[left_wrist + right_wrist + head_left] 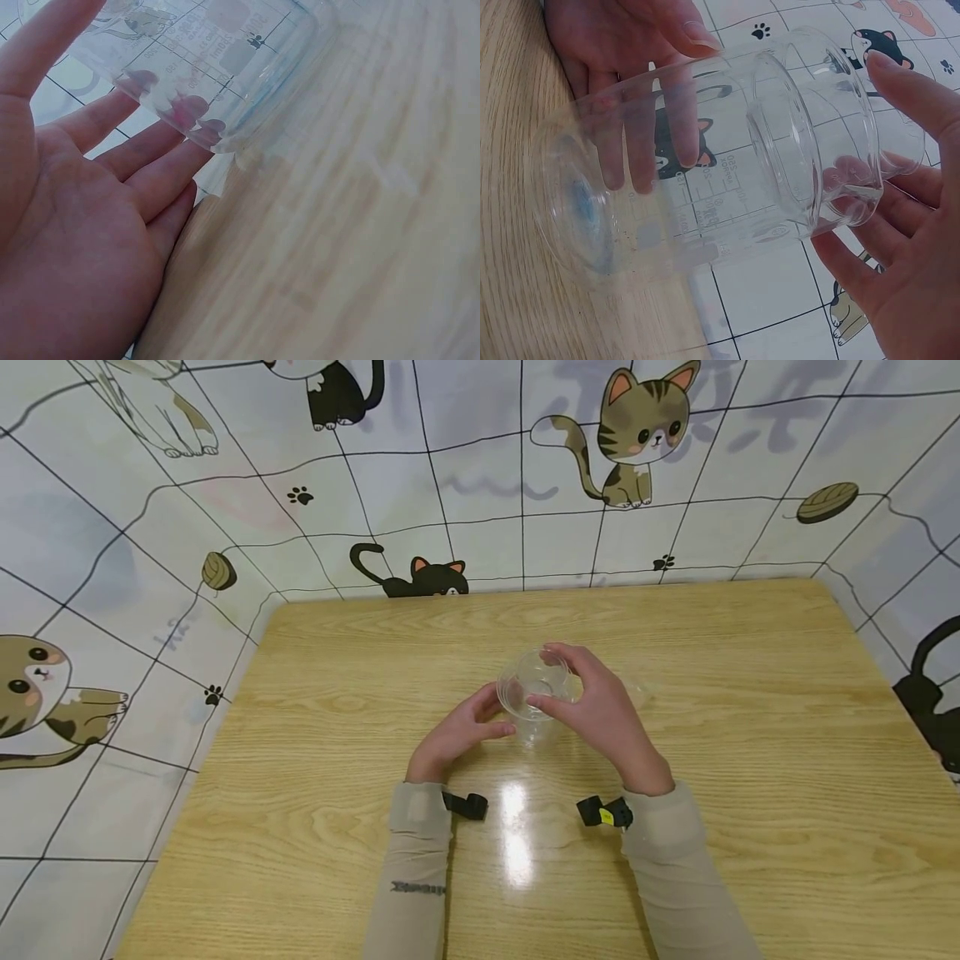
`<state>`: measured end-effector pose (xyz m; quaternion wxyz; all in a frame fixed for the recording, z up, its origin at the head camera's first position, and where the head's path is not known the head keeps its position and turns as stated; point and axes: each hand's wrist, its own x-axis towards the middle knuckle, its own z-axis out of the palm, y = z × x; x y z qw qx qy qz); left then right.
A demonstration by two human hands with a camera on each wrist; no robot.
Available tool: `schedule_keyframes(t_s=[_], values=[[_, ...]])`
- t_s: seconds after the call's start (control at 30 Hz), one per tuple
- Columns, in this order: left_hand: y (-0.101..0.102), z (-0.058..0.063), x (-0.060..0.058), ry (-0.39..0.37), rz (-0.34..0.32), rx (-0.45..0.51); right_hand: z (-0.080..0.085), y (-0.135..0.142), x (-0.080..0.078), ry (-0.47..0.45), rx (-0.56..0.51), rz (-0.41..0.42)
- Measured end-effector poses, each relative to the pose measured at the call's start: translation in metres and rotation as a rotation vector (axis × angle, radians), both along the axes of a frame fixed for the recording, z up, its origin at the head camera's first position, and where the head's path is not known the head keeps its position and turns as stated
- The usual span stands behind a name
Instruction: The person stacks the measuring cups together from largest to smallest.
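Note:
A clear plastic measuring beaker (724, 232) with printed markings stands at the middle of the table, open end up. Nested in its mouth is a smaller clear cup (838, 97) whose rim sticks out above. My right hand (603, 706) holds the smaller cup near the top, thumb on the near side and fingers on the far side. On the other side, my left hand (467, 727) has its fingers stretched along the beaker's wall, seen through the plastic in the right wrist view. Its thumb stands apart from the beaker.
The wood-grain table (315, 710) meets a wall covering (487, 485) printed with cats and grid lines at the back and sides. A faint clear object (641, 691) shows just right of my right hand. Light glares off the tabletop between my forearms.

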<state>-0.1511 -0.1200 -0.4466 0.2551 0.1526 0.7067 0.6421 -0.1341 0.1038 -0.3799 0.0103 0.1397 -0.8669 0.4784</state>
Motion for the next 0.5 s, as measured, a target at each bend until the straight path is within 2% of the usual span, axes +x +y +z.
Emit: schedule_keyframes(t_s=[0.2, 0.37, 0.43, 0.5], values=[[0.000, 0.010, 0.002, 0.001, -0.020, -0.007, 0.000, 0.000, -0.001, 0.003, 0.012, 0.006], [-0.001, -0.003, -0.002, 0.016, -0.002, 0.000, 0.001, 0.000, -0.002, 0.014, 0.026, 0.004], [-0.001, -0.004, -0.002, 0.018, -0.002, -0.002, 0.000, 0.000, -0.002, 0.016, 0.033, 0.001], [0.000, 0.004, 0.000, 0.003, -0.008, -0.006, 0.000, 0.000, -0.002, 0.011, 0.039, -0.001]])
